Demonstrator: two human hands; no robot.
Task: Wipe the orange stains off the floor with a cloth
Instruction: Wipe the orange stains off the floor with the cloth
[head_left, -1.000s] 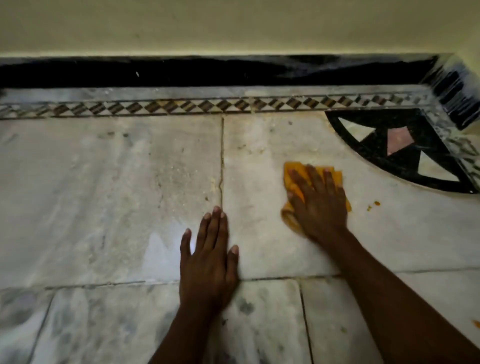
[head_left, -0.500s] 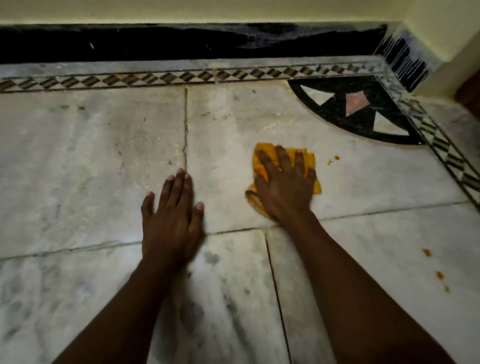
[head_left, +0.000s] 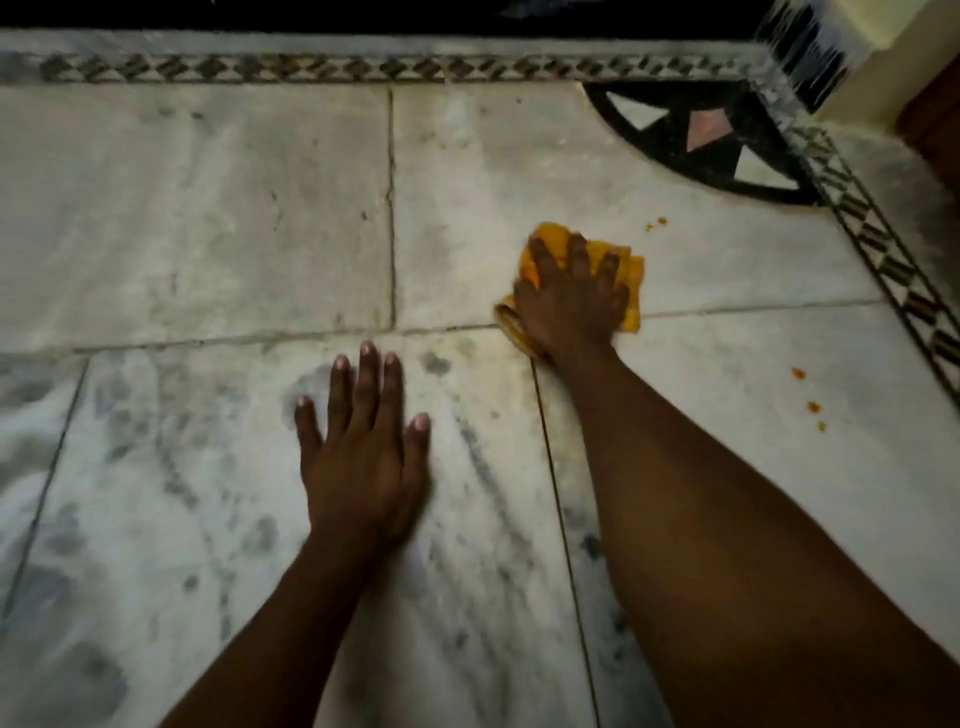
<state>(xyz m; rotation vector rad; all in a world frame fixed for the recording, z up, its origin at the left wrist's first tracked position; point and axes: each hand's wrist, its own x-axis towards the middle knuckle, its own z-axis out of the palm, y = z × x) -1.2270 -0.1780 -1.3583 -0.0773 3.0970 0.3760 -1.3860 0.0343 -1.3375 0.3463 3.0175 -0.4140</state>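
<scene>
Right hand (head_left: 569, 301) lies palm-down on the orange cloth (head_left: 631, 283), fingers (head_left: 576, 254) spread almost straight and pressing it flat to the marble floor (head_left: 208, 208); nothing is curled round the cloth, it is pinned under the palm only. The cloth sits bunched across the grout joint (head_left: 727, 309) between two slabs, with a rolled edge sticking out at the wrist side. Left hand (head_left: 363, 447) is flat on the floor nearer the body, fingers straight and together, holding nothing, apparently bracing weight. Remaining stains: a small orange speck pair (head_left: 657, 223) just beyond and to the right of the cloth, near the black inlay corner (head_left: 727, 150), and a trail of three orange spots (head_left: 808, 400) well apart to the right, close to the patterned border strip (head_left: 883, 249). Risks as judged: the cloth matches the stain colour and looks already loaded, so a further pass may smear pigment across pale marble rather than lift it. Residue could be pushed into the grout joint, where wiping will not reach. With only a flat press, the cloth may slip out or fold under the palm in a fast stroke. The far trail demands a long reach; the bracing hand on smooth, possibly damp stone could slide.
</scene>
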